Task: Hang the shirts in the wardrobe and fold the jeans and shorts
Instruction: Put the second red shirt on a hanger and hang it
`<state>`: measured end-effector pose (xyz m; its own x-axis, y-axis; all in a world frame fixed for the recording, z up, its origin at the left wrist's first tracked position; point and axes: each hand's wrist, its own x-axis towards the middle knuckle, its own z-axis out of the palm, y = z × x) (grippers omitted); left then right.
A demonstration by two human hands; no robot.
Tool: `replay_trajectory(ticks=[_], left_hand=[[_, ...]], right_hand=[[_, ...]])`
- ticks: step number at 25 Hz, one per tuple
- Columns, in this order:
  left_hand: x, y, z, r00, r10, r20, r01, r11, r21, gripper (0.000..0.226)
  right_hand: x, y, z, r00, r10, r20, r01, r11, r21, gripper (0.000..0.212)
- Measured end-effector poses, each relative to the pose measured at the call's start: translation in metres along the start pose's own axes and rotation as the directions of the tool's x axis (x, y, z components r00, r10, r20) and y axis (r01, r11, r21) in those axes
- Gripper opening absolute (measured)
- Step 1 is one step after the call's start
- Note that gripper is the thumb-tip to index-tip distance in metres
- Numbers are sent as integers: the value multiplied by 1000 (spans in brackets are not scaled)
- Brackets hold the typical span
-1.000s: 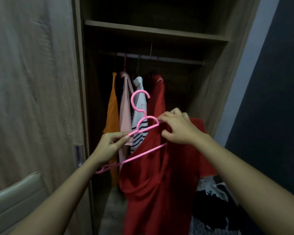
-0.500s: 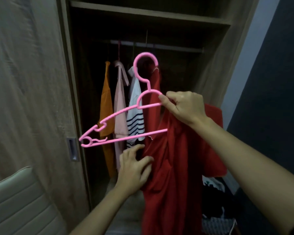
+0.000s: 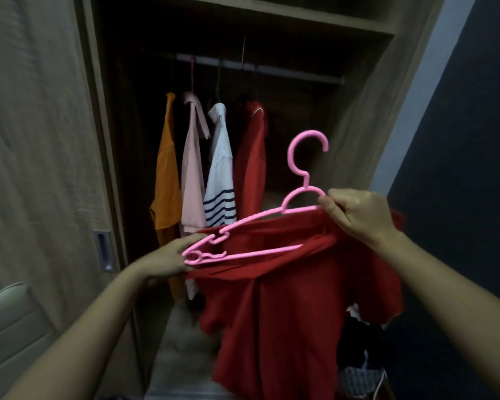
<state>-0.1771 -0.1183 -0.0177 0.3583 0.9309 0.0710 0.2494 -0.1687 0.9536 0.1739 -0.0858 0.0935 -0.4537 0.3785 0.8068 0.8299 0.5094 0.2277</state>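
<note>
Four shirts (image 3: 218, 174) hang on the rail (image 3: 286, 71). Right hand (image 3: 357, 217) pinches the pink hanger (image 3: 300, 209), left hand (image 3: 168, 261) pinches the red shirt (image 3: 286, 298): half threaded, not hung. A clothes pile (image 3: 355, 342) waits near right.

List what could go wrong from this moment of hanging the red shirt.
The left half of the pink hanger lies bare, not yet inside the red shirt, so the shirt may slide off if lifted now. The right hand pinches hanger and fabric together; either could slip from its fingers.
</note>
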Motion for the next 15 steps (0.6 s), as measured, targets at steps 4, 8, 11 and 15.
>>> replay_trajectory(ticks=[4,8,11,15], left_hand=[[-6,27,-27,995,-86,48,85,996,29,67],[-24,39,-45,996,-88,-14,89,994,57,59],[-34,46,-61,978,-120,-170,131,990,53,69],[-31,70,-60,908,-78,-412,268,863,428,70]], right_hand=[[-8,-1,18,987,159,-21,-159,987,13,66],[2,-12,24,989,142,-31,-141,989,48,63],[5,-24,30,1000,20,-12,-20,1000,5,61],[16,-62,39,991,108,83,-104,993,-52,60]])
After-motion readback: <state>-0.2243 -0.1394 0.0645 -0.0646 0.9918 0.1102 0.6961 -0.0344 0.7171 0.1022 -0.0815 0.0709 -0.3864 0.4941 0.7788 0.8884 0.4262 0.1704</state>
